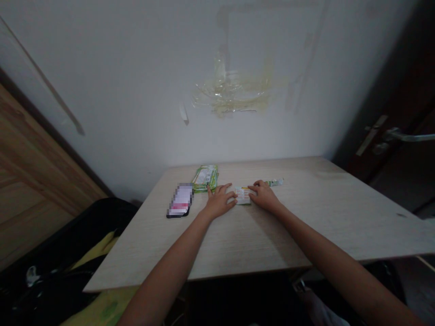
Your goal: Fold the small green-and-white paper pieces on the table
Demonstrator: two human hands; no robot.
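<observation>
A small white-and-green printed packet (243, 195) lies flat on the table between my two hands. My left hand (220, 202) rests at its left side, fingers spread, with the thumb side touching the packet's edge. From the right, my right hand (264, 196) reaches in with its fingers apart, and the fingertips touch the packet's right edge. Just beyond my left fingers sits a stack of similar green-and-white packets (205, 177). A narrow green-and-white strip of wrapper (276, 182) lies behind my right hand, partly hidden by it.
A phone (181, 200) with a blurred screen lies left of my left hand. The pale wooden table (306, 217) meets a wall (142, 90) bearing old tape (234, 97). A dark door with a metal handle (408, 136) is at right; dark and yellow cloth (98, 253) lies at left.
</observation>
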